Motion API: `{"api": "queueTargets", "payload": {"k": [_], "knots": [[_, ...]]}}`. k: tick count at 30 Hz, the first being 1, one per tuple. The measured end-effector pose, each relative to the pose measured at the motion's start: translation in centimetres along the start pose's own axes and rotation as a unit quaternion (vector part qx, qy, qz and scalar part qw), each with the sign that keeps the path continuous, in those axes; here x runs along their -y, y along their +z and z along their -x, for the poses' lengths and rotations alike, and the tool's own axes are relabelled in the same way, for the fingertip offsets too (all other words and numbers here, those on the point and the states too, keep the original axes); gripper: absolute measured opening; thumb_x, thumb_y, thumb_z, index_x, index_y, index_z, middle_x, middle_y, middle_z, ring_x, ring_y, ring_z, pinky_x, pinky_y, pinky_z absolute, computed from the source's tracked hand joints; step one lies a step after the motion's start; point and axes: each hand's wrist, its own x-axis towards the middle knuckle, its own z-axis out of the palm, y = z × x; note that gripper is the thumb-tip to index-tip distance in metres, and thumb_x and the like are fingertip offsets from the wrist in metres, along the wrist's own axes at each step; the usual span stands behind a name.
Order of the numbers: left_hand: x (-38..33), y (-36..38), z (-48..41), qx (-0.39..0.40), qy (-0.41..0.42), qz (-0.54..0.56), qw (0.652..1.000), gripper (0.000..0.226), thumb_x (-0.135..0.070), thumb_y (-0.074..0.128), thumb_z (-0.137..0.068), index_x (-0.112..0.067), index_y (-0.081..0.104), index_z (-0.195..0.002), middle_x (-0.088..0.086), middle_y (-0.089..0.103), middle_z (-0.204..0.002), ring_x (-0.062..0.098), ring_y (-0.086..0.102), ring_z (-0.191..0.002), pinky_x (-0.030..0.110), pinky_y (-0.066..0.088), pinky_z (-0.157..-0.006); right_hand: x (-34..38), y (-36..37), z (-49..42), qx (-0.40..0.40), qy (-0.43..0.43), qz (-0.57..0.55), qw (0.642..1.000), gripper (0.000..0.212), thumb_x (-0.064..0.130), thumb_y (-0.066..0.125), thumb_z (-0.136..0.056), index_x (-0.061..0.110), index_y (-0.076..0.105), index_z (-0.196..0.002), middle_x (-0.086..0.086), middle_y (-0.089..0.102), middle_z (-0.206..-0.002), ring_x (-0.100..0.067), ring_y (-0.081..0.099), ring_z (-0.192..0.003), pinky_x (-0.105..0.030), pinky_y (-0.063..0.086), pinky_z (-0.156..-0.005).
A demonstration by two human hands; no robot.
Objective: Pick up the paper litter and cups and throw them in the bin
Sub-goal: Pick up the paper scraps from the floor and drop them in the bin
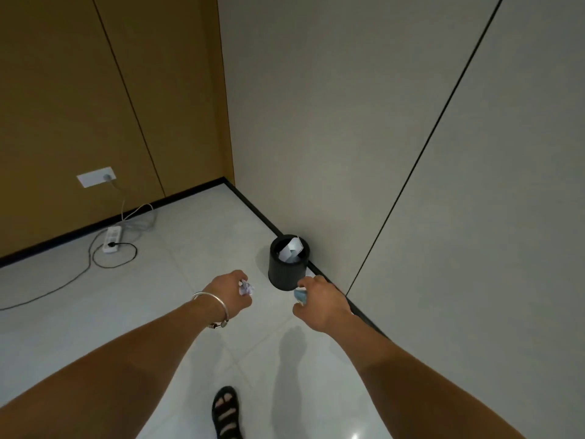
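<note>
A round black bin (287, 272) stands on the floor against the grey wall, with white paper scraps (291, 248) showing inside it. My left hand (232, 293), a silver bangle on its wrist, is closed around a crumpled ball of pale paper (246, 289), a little left of the bin and nearer to me. My right hand (319, 301) grips a light blue cup (300, 296), mostly hidden behind the fingers, just in front of the bin's near side. Both hands are held out above the floor.
A white power strip (112, 243) with cables lies near the brown wall at the left, below a wall socket (96, 176). A black skirting runs along both walls. One sandalled foot (226, 413) is on the pale tiled floor below my arms.
</note>
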Motion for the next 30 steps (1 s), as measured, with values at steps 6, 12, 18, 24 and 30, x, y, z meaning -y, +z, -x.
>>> {"api": "queueTargets", "payload": {"k": [6,12,18,24,30], "knots": [[-1.2,-4.4,-13.2,0.025,0.030,0.008,0.999,0.027,-0.018,0.064,-0.082,-0.012,0.058,-0.108,0.005,0.067,-0.104,0.020,0.061,-0.092,0.022,0.044,-0.083,1.2,-2.6,-10.7,-0.019,0.064,-0.017,0.998,0.053,0.041,0.059,-0.085,0.024,0.046,-0.134,-0.002,0.050,-0.126,-0.024,0.053,-0.112,-0.033,0.046,-0.089],[-3.5,-7.2,-24.0,0.075,0.085,0.027,0.993,0.022,-0.011,0.064,-0.081,-0.007,0.059,-0.102,0.005,0.068,-0.107,0.022,0.063,-0.098,0.029,0.047,-0.091,0.8,-5.2,-19.4,-0.027,0.111,-0.046,0.992,0.053,0.037,0.059,-0.083,0.024,0.046,-0.133,-0.003,0.050,-0.122,-0.026,0.053,-0.108,-0.030,0.044,-0.082],[-5.8,-5.6,-34.6,0.128,0.083,-0.015,0.988,0.033,-0.017,0.064,-0.081,-0.011,0.056,-0.113,0.005,0.065,-0.108,0.020,0.061,-0.097,0.027,0.048,-0.088,-2.2,-5.1,-29.2,-0.011,0.137,-0.064,0.988,0.054,0.039,0.059,-0.084,0.022,0.048,-0.133,-0.005,0.050,-0.123,-0.027,0.053,-0.109,-0.033,0.047,-0.087],[-6.5,-2.2,-45.7,0.177,0.047,-0.055,0.981,0.042,-0.019,0.065,-0.084,-0.010,0.051,-0.123,0.010,0.063,-0.113,0.022,0.060,-0.102,0.029,0.047,-0.092,-6.3,-3.1,-39.0,0.015,0.165,-0.136,0.977,0.055,0.040,0.062,-0.086,0.025,0.044,-0.136,-0.003,0.049,-0.128,-0.024,0.053,-0.113,-0.032,0.046,-0.088],[-5.0,4.0,-55.6,0.242,-0.005,-0.053,0.969,0.038,-0.022,0.063,-0.083,-0.018,0.048,-0.118,0.000,0.061,-0.105,0.018,0.059,-0.099,0.024,0.045,-0.081,-11.9,0.7,-46.1,0.048,0.215,-0.171,0.960,0.053,0.037,0.062,-0.085,0.026,0.045,-0.134,0.002,0.051,-0.126,-0.017,0.052,-0.111,-0.028,0.048,-0.092]]}}
